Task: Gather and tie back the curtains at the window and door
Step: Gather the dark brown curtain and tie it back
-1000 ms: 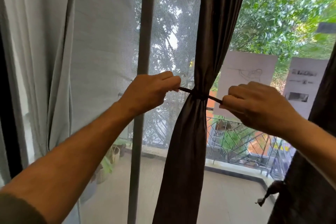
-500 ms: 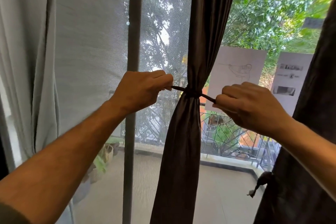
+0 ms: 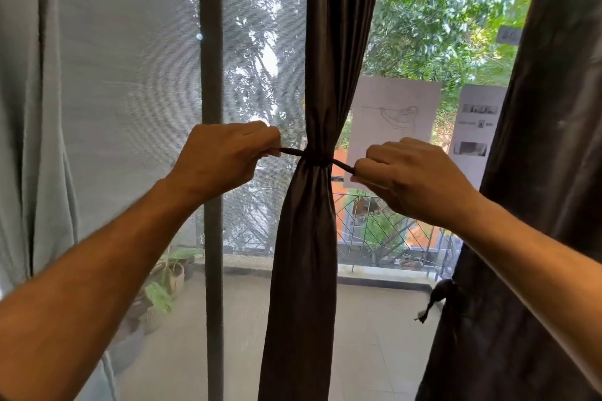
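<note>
Pulling outward since a moment ago: left hand (image 3: 224, 158) and right hand (image 3: 412, 177) each gripping an end of the tie cord (image 3: 338, 166), now cinched tighter around the gathered dark curtain (image 3: 309, 238) mid-window. Knot probably nearly set; other curtains next.

dark brown curtain (image 3: 312, 238) hangs upright, cinched by cord (image 3: 316, 159).

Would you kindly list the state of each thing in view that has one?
Middle curtain: gathered, cinched at the waist.
Tie: wrapped round the curtain, ends pulled apart.
Left hand: gripping the tie's left end.
Right hand: gripping the right end.
Right curtain: gathered, tied.
Grey curtain: hanging loose.
</note>
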